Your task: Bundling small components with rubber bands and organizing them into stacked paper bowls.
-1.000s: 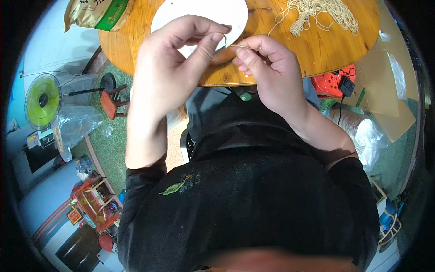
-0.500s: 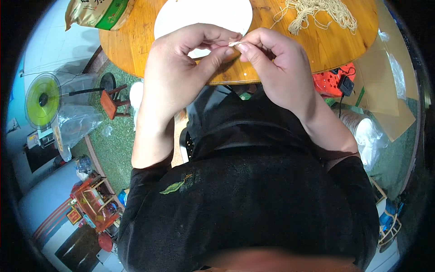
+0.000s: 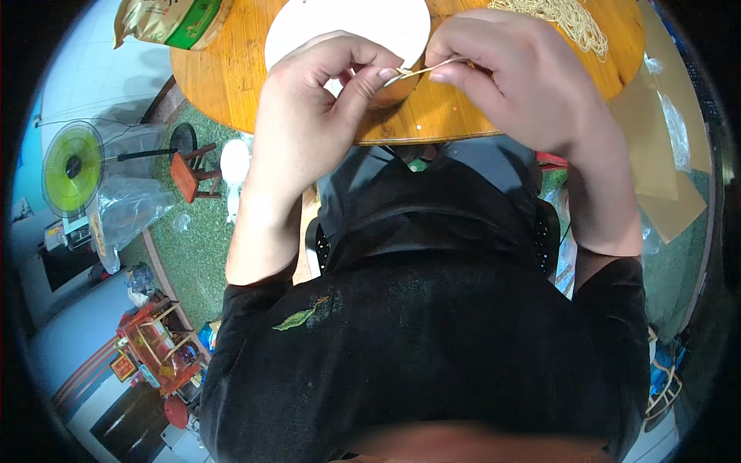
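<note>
Above the near edge of the wooden table, a thin cream-coloured cord (image 3: 419,72) runs between my two hands, with what looks like a small knot or loop near the left fingertips. My left hand (image 3: 324,108) pinches one end between thumb and forefinger. The other side is pinched the same way by my right hand (image 3: 517,77). Behind my left hand lies a round white plate or board (image 3: 347,27). Beyond my right hand rests a heap of similar cream cord (image 3: 567,23), partly covered by that hand.
A gold and green package (image 3: 174,19) stands at the table's (image 3: 220,85) far left. On the floor to the left are a green fan (image 3: 73,168) and a small red-brown stool (image 3: 185,176). Flattened cardboard (image 3: 656,154) lies at the right.
My right hand has moved right and slightly away from me, drawing apart from the left. A length of cord now stretches between them. My left hand has stayed nearly in place.
</note>
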A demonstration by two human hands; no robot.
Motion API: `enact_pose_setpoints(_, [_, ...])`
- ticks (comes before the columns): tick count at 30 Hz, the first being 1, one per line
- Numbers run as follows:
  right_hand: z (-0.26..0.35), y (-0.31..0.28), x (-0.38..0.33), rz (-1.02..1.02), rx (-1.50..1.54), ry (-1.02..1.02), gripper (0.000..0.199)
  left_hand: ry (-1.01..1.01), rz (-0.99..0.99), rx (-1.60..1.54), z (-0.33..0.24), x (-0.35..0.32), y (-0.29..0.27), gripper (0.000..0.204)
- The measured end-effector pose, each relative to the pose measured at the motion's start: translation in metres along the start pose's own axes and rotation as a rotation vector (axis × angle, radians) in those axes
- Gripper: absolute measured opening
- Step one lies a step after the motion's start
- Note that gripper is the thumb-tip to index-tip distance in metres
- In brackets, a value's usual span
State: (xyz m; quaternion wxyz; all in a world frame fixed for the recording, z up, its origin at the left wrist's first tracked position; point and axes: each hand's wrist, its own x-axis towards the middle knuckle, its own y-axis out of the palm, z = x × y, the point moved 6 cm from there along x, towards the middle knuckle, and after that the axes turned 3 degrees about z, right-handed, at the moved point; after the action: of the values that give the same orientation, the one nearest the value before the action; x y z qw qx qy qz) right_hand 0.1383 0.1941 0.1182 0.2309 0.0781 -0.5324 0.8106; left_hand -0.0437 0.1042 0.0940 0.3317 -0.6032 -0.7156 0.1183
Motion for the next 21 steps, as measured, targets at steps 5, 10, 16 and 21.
enact_pose_setpoints(5, [-0.001, -0.01, 0.002, -0.498, 0.079, -0.575, 0.007, -0.002, 0.075, -0.045, -0.001, 0.002, 0.003, 0.009])
enact_pose_setpoints(10, [0.001, -0.007, 0.021, -0.337, 0.046, -0.307, 0.007, -0.011, 0.064, -0.072, -0.006, 0.005, 0.002, 0.013])
enact_pose_setpoints(16, [-0.005, -0.001, 0.014, -0.572, 0.13, -0.542, 0.01, -0.157, 0.182, -0.063, -0.007, 0.013, 0.0, 0.015])
enact_pose_setpoints(21, [0.015, -0.007, 0.02, -0.332, 0.145, 0.049, 0.017, -0.265, 0.185, -0.093, 0.008, 0.012, 0.003, 0.014])
